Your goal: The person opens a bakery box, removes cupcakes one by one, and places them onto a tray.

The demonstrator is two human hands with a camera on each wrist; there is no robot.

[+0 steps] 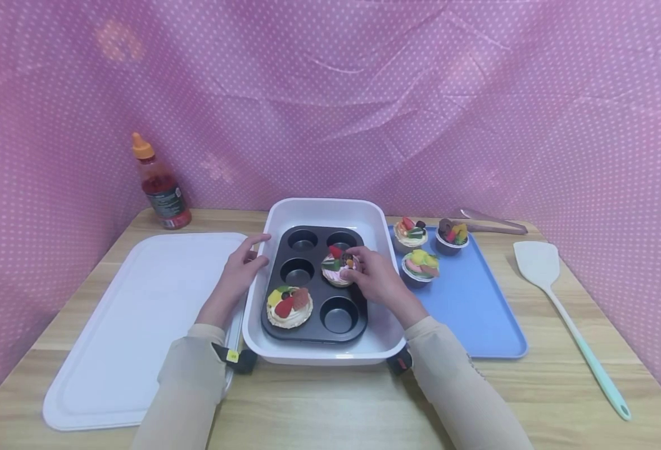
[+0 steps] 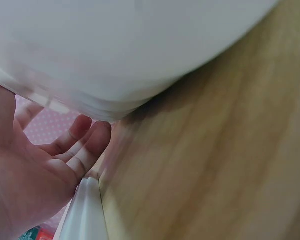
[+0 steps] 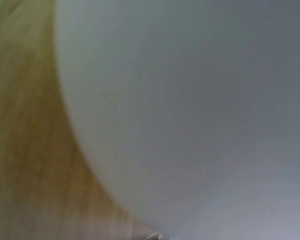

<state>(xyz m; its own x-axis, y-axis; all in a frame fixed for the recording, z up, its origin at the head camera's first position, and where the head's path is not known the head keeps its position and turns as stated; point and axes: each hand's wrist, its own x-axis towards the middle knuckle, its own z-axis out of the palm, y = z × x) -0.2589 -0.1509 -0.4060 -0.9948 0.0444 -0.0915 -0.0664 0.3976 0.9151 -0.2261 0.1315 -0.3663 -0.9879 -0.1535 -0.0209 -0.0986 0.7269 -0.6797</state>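
A black muffin tin (image 1: pixel 314 294) lies inside a white rectangular basin (image 1: pixel 319 360). My right hand (image 1: pixel 377 279) holds a toy cupcake (image 1: pixel 336 267) with pinkish cream and fruit pieces at the tin's middle right cup; whether it sits fully in the cup I cannot tell. Another cupcake (image 1: pixel 289 307), topped with a strawberry, fills the front left cup. At the basin's left rim is my left hand (image 1: pixel 239 275), its fingers loosely bent against the basin's outer side; the left wrist view shows that hand (image 2: pixel 35 165) beneath the rim. The right wrist view has only basin wall and wood.
On a blue tray (image 1: pixel 465 312) to the right stand three more cupcakes (image 1: pixel 418 267). Tongs (image 1: pixel 493 224) lie behind it, and a white spatula (image 1: pixel 537 262) with a green handle lies farther right. A white board (image 1: pixel 139 312) is at the left, a sauce bottle (image 1: pixel 164 194) behind it.
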